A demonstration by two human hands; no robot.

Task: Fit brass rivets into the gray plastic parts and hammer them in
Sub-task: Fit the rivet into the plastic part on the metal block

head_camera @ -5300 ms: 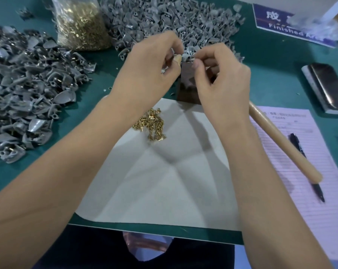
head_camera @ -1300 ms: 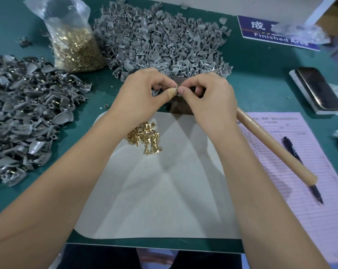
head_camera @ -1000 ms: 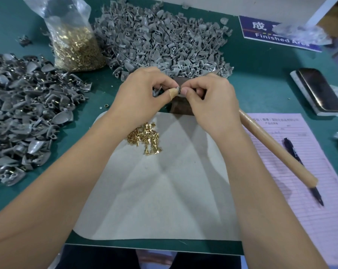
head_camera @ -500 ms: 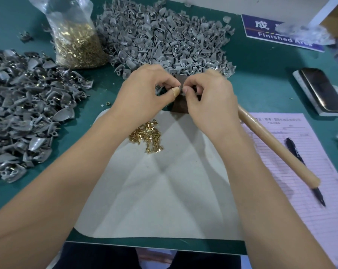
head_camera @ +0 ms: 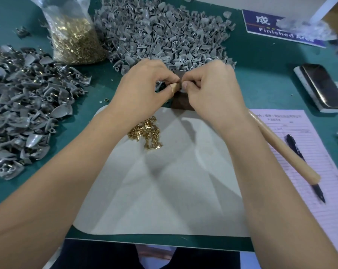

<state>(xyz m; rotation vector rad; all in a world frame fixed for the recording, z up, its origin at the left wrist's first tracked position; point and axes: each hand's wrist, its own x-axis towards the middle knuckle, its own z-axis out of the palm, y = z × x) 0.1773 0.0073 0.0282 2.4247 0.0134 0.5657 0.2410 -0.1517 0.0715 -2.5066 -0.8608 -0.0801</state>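
A small gray plastic part point(head_camera: 160, 85) is being pinched between the curled fingers and taped thumb point(head_camera: 173, 88) of the left hand point(head_camera: 142, 90). The fingertips of the right hand point(head_camera: 209, 88) are being held together against those of the left; what is being pinched between them cannot be told, since it is hidden by the fingers. Both hands are being held over a dark brown block point(head_camera: 180, 100), which is showing directly beneath the fingertips. A loose cluster of small brass rivets point(head_camera: 145, 133) is lying on the pale gray mat point(head_camera: 164, 191), just nearer than the left thumb. Beyond the knuckles, a large heap of light gray plastic parts point(head_camera: 162, 30) is being kept; a second heap of darker gray parts with brass pins point(head_camera: 22, 101) is lying well to the left of the fingers. A clear plastic bag of brass rivets point(head_camera: 74, 37) is standing beyond the left hand. A wooden hammer handle point(head_camera: 286, 150) is resting on a pink lined form point(head_camera: 323, 167), beside a black pen point(head_camera: 304, 166), to the right of the right wrist.
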